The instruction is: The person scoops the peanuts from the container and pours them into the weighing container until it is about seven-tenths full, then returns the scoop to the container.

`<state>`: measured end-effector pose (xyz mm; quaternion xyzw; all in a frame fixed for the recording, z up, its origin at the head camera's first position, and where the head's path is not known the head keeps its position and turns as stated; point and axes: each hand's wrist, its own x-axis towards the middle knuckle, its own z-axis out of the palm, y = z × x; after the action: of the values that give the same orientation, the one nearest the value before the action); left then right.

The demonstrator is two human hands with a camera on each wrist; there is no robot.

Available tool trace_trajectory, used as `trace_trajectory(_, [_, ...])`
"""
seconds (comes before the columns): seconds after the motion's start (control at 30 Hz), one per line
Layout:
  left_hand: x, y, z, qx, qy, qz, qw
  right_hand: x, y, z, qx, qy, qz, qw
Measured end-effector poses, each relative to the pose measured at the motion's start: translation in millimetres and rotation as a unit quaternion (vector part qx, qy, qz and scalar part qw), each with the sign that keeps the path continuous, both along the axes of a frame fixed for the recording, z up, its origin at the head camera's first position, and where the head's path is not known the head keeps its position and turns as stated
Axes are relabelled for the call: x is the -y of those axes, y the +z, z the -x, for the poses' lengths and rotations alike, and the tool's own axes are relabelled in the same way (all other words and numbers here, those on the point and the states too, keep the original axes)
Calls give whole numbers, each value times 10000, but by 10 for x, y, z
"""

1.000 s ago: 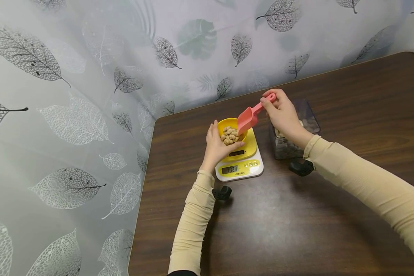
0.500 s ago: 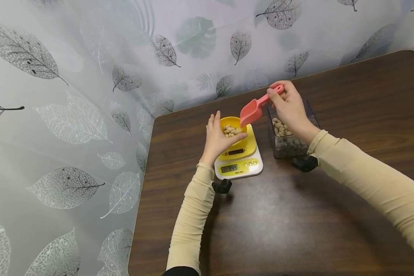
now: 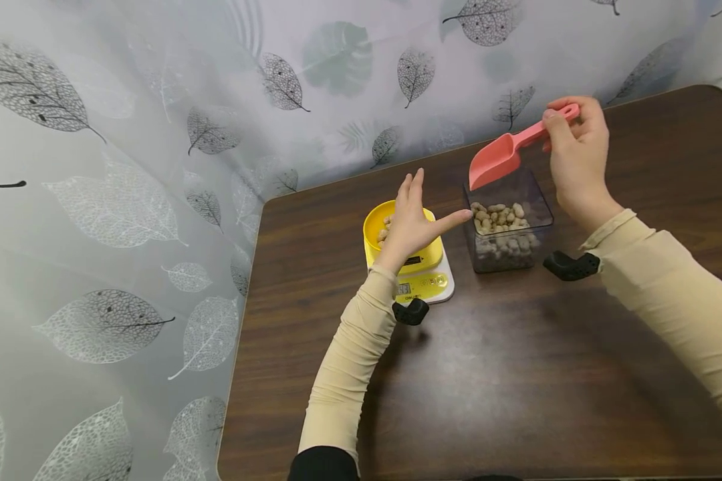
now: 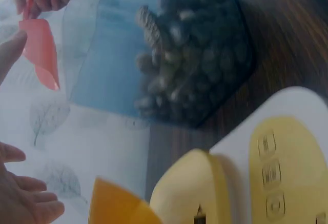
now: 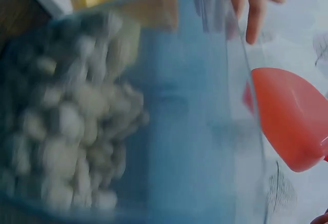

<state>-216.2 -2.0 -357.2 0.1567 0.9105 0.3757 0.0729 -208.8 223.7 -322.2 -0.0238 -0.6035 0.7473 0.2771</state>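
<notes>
My right hand (image 3: 583, 153) grips the handle of a pink scoop (image 3: 496, 162), whose blade hangs over the back of a clear plastic container (image 3: 481, 257) of peanuts. The part of the scoop's inside that shows holds no peanuts. With fingers spread and thumb stretched toward the container, my left hand (image 3: 415, 224) is above the right side of a yellow bowl (image 3: 370, 234) and holds nothing. Peanuts (image 3: 385, 230) show in the bowl, partly hidden by that hand. Underneath is a yellow and white kitchen scale (image 3: 442, 290), its display partly covered by the left wrist.
A dark wooden table (image 3: 487, 387) carries everything, with the container just right of the scale. Behind and to the left hangs a leaf-patterned curtain or wall covering (image 3: 331, 120). A black wrist mount (image 3: 410, 312) sits low over the scale's front edge.
The right hand has carried the scoop from the bowl up and right to above the container. The left hand has left the bowl's rim and shifted right. The scale's reading dropped in between.
</notes>
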Motion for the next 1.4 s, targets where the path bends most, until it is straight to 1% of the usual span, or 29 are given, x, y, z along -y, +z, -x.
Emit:
trace_trajectory(0.07, [-67,16,-13,21,-101,-33,9999,-68,-15,-16,-12,-94,-6,10000])
trace_trajectory(0.17, [-156,8,-30,32,-185,-55,9998,-147,-64,-40,150,-196,-199,9995])
trace_trajectory(0.27, [-242,-28,-44,16,-246,-66,9997,-204,-121,-66,406,-249,-672,9966])
trace_trajectory(0.4, [-342,-72,-70,99,-335,-65,9994,-261,-187,-109,645,-242,-1436,9872])
trace_trajectory(0.5, [-398,-102,-94,200,-381,-37,9991,-290,-235,-135,729,-265,-1960,9775])
trace_trajectory(0.6, [-433,-144,-108,279,-433,-41,9987,-303,-273,-148,764,-293,-2374,9679])
trace_trajectory(0.67, [-446,-169,-115,303,-463,-27,9985,-298,-291,-155,766,-303,-2698,9594])
trace_trajectory(0.73, [-451,-189,-117,325,-494,-19,9982,-286,-307,-156,683,-278,-3046,9496])
trace_trajectory(0.87, [-456,-213,-115,320,-574,30,9978,-260,-335,-159,372,-218,-3743,9263])
trace_trajectory(1.0, [-464,-219,-110,245,-676,66,9974,-255,-378,-183,311,-107,-4186,9076])
trace_trajectory(1.07, [-471,-220,-107,214,-688,40,9974,-257,-409,-194,350,-30,-4320,9012])
trace_trajectory(1.1, [-472,-220,-106,213,-685,9,9974,-259,-424,-198,380,-8,-4353,8995])
trace_trajectory(1.17, [-475,-220,-106,208,-672,-50,9975,-265,-452,-205,424,22,-4352,8993])
trace_trajectory(1.3, [-477,-223,-105,249,-663,-134,9974,-274,-472,-211,536,35,-4201,9059])
trace_trajectory(1.4, [-475,-230,-103,279,-643,-178,9974,-272,-461,-213,614,95,-4243,9034])
